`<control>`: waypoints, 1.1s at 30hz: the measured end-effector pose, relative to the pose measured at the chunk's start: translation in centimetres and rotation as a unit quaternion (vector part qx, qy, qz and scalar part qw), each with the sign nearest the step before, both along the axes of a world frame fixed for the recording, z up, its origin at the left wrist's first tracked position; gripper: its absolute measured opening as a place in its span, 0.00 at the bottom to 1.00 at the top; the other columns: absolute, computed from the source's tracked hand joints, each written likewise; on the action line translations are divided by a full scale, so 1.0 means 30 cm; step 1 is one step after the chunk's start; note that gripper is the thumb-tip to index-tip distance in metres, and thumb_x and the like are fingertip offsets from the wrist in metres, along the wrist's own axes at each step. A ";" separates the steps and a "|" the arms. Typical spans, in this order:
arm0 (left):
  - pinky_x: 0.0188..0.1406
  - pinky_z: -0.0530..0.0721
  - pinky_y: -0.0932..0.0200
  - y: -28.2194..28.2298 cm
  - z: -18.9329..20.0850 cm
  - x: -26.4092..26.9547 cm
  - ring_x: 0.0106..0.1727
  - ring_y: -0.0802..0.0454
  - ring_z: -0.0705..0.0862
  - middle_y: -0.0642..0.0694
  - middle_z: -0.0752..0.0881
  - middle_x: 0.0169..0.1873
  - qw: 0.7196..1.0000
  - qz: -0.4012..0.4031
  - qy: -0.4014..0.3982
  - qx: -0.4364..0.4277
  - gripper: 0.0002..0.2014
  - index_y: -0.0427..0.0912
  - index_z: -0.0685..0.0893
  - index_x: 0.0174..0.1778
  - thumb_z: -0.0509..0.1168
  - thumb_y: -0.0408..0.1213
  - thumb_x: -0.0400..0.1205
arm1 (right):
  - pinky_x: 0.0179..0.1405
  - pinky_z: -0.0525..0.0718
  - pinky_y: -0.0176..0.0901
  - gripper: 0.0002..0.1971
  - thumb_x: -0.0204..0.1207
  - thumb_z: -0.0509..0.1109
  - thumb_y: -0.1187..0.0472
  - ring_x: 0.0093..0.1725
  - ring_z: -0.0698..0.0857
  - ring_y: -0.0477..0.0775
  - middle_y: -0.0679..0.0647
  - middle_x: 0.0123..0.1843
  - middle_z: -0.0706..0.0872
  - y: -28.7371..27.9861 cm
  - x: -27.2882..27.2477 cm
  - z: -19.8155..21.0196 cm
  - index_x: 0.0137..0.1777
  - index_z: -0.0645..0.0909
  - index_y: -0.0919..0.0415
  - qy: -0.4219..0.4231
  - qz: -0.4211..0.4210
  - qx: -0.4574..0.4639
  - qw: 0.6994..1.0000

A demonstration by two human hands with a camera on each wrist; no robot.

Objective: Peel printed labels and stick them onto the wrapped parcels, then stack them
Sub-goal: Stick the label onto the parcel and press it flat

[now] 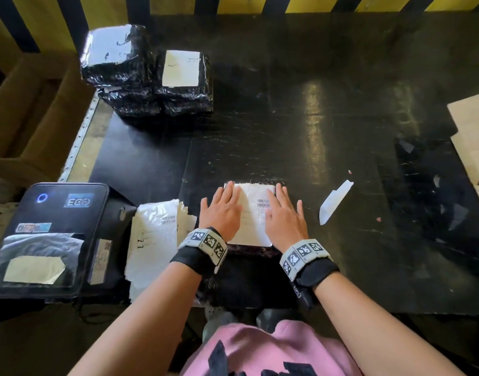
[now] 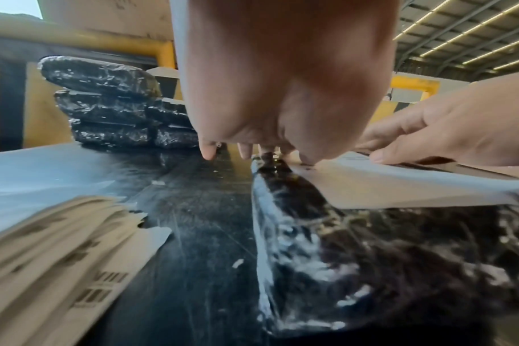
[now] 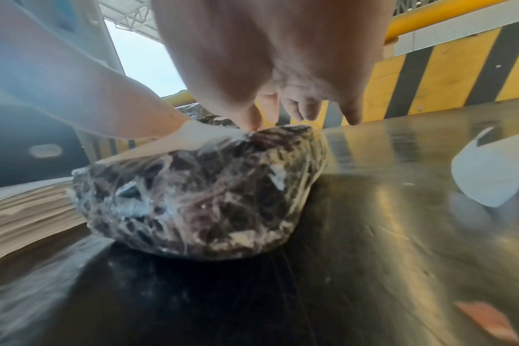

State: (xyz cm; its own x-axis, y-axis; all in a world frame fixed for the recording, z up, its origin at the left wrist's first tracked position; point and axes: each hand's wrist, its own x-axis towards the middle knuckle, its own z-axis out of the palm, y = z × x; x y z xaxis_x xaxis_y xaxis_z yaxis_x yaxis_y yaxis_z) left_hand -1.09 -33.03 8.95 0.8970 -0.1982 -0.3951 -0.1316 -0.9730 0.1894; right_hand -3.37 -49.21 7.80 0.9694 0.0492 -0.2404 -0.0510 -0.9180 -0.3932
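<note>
Both hands lie flat, fingers straight. The left hand [image 1: 221, 211] and right hand [image 1: 284, 218] press the label [image 1: 253, 213] onto the parcel [image 3: 199, 194] at the desk's [image 1: 300, 131] near edge.

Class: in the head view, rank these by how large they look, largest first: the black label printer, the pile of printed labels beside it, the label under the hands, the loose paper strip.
1. black label printer
2. pile of printed labels
3. label, partly covered by the hands, so unsure
4. paper strip
</note>
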 end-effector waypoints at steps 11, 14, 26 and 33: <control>0.80 0.56 0.35 0.047 0.003 0.020 0.86 0.50 0.47 0.53 0.46 0.86 0.999 0.017 0.021 -0.026 0.26 0.54 0.49 0.84 0.46 0.49 0.89 | 0.84 0.45 0.64 0.26 0.88 0.44 0.53 0.87 0.43 0.54 0.50 0.88 0.46 0.020 0.069 -0.015 0.86 0.49 0.49 0.040 -0.004 -0.052 0.998; 0.79 0.58 0.35 0.053 0.006 0.029 0.85 0.50 0.48 0.52 0.47 0.86 0.999 0.014 0.027 -0.034 0.26 0.54 0.50 0.84 0.47 0.48 0.89 | 0.84 0.46 0.63 0.27 0.87 0.45 0.55 0.87 0.43 0.56 0.52 0.88 0.46 0.003 0.082 0.002 0.86 0.48 0.53 0.066 -0.046 -0.053 0.995; 0.79 0.60 0.36 0.047 0.003 0.026 0.85 0.50 0.52 0.51 0.46 0.86 0.999 0.014 0.022 -0.048 0.27 0.52 0.48 0.84 0.48 0.47 0.89 | 0.85 0.46 0.57 0.32 0.83 0.32 0.46 0.86 0.46 0.50 0.45 0.88 0.48 0.124 -0.173 -0.021 0.86 0.52 0.53 0.015 -0.049 -0.045 0.998; 0.78 0.61 0.36 0.051 0.010 0.028 0.85 0.47 0.53 0.48 0.48 0.86 0.999 0.003 0.012 -0.050 0.27 0.50 0.51 0.84 0.50 0.47 0.89 | 0.85 0.43 0.57 0.28 0.88 0.45 0.53 0.86 0.41 0.53 0.53 0.88 0.46 0.090 -0.193 0.013 0.86 0.51 0.60 0.045 -0.101 -0.026 0.994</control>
